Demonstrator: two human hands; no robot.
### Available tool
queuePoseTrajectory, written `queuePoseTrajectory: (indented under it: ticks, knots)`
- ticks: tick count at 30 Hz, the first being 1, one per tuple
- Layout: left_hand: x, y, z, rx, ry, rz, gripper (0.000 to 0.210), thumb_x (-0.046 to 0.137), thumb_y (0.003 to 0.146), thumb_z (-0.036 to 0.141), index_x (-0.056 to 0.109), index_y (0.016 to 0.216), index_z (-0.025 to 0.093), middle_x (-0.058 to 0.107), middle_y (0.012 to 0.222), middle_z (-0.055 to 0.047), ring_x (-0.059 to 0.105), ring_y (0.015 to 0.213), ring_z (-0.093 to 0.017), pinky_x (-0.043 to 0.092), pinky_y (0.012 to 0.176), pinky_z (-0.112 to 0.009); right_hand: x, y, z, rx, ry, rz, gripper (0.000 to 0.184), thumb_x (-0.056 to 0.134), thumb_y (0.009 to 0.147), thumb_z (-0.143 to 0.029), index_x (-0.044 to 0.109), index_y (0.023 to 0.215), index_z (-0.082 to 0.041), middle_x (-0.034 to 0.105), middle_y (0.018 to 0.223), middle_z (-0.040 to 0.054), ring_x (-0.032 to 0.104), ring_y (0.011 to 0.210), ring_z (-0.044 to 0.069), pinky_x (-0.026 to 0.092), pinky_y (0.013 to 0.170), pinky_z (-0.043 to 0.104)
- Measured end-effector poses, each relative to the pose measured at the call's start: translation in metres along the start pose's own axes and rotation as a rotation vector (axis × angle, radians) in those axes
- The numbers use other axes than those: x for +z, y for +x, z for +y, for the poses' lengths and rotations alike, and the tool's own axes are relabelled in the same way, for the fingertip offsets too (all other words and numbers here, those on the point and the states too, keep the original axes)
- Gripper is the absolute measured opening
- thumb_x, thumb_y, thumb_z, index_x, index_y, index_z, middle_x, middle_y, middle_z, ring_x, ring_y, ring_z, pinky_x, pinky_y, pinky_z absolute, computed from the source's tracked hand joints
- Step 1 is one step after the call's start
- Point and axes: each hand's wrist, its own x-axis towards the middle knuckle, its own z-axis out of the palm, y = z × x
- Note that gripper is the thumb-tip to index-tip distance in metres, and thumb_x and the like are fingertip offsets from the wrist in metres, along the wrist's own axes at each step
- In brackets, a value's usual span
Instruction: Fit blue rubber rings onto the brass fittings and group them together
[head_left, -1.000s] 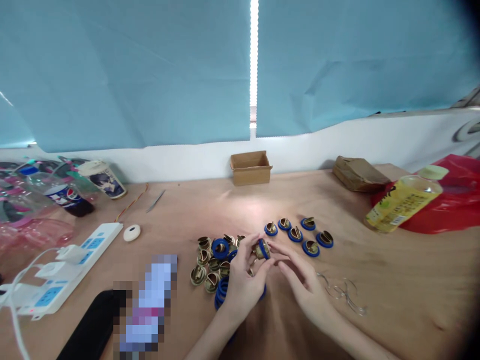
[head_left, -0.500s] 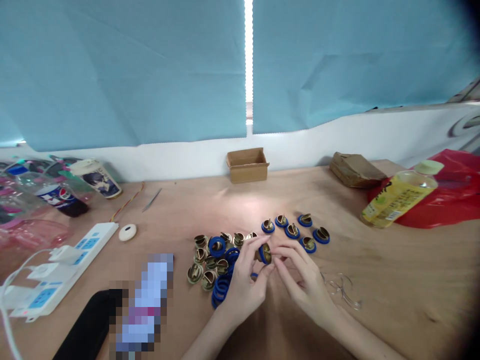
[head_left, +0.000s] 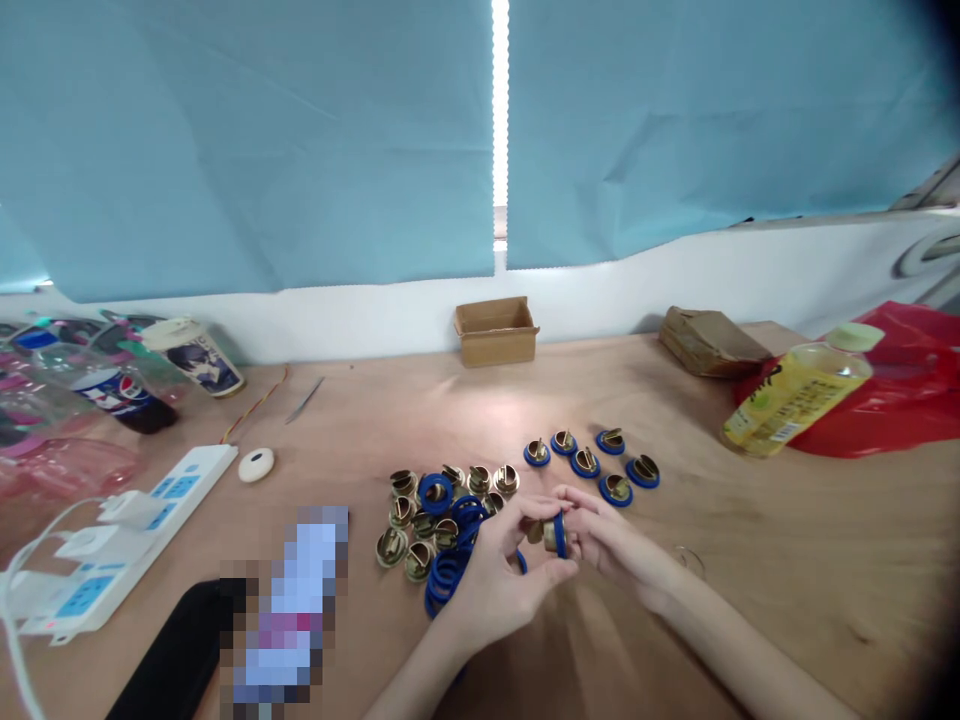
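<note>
My left hand point(head_left: 510, 575) pinches a round brass fitting with a blue ring point(head_left: 556, 536) around it, holding it on edge above the table. My right hand point(head_left: 615, 540) has its fingers closed against the ring side of that fitting. Left of and behind my left hand lie several loose brass fittings point(head_left: 391, 547), with slotted openings facing up. Blue rings point(head_left: 445, 572) are heaped among them, partly hidden by my left hand. Beyond my right hand, several brass fittings seated in blue rings point(head_left: 616, 489) stand apart from each other.
A small open cardboard box point(head_left: 498, 347) stands by the wall. On the left are a power strip point(head_left: 180, 490), a phone point(head_left: 292, 600), a black case point(head_left: 176, 650) and bottles point(head_left: 124, 395). At right, a yellow-labelled bottle point(head_left: 799, 395) leans on a red bag point(head_left: 900, 390). Thin wire loops point(head_left: 690, 560) lie by my right forearm.
Both hands have shifted right and slightly nearer with the fitting, which has turned so its ring side faces my right hand. My right fingers have moved from spread fingertips to curled against it.
</note>
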Motion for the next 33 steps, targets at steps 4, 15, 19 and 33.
queuePoseTrajectory:
  ticks: [4, 15, 19, 33]
  knots:
    - [0.001, -0.001, 0.002, 0.022, 0.013, 0.03, 0.033, 0.069, 0.075, 0.009, 0.058, 0.104, 0.019, 0.061, 0.105, -0.006, 0.064, 0.098, -0.019, 0.051, 0.086, -0.031, 0.002, 0.0, 0.003, 0.058, -0.017, -0.016, 0.031, 0.072, 0.075, -0.042, 0.06, 0.095, -0.022, 0.056, 0.068, -0.003, 0.053, 0.058, 0.012, 0.042, 0.054, 0.023]
    - [-0.004, 0.006, -0.003, -0.058, 0.387, 0.123, 0.052, 0.06, 0.076, 0.009, 0.047, 0.125, 0.02, 0.067, 0.109, -0.007, 0.069, 0.086, -0.017, 0.058, 0.071, -0.026, 0.004, -0.003, -0.003, -0.456, -0.428, 0.189, 0.014, 0.055, 0.088, -0.033, 0.059, 0.093, -0.021, 0.045, 0.064, -0.0047, 0.044, 0.057, 0.012, 0.039, 0.054, 0.024]
    - [-0.003, 0.004, -0.003, -0.049, 0.427, 0.058, 0.051, 0.06, 0.075, 0.008, 0.047, 0.123, 0.02, 0.067, 0.112, -0.007, 0.069, 0.087, -0.018, 0.058, 0.069, -0.027, 0.004, -0.004, 0.001, -0.541, -0.712, 0.119, 0.014, 0.055, 0.089, -0.028, 0.065, 0.097, -0.02, 0.048, 0.066, -0.0026, 0.046, 0.06, 0.013, 0.04, 0.057, 0.026]
    - [-0.006, -0.002, -0.009, 0.118, 0.744, -0.06, 0.052, 0.052, 0.084, 0.008, 0.04, 0.133, 0.019, 0.054, 0.134, -0.012, 0.051, 0.126, -0.025, 0.047, 0.104, -0.043, -0.007, -0.004, 0.002, -0.846, -1.179, 0.096, 0.014, 0.05, 0.095, -0.02, 0.06, 0.104, -0.02, 0.069, 0.084, 0.0023, 0.064, 0.07, 0.014, 0.048, 0.058, 0.023]
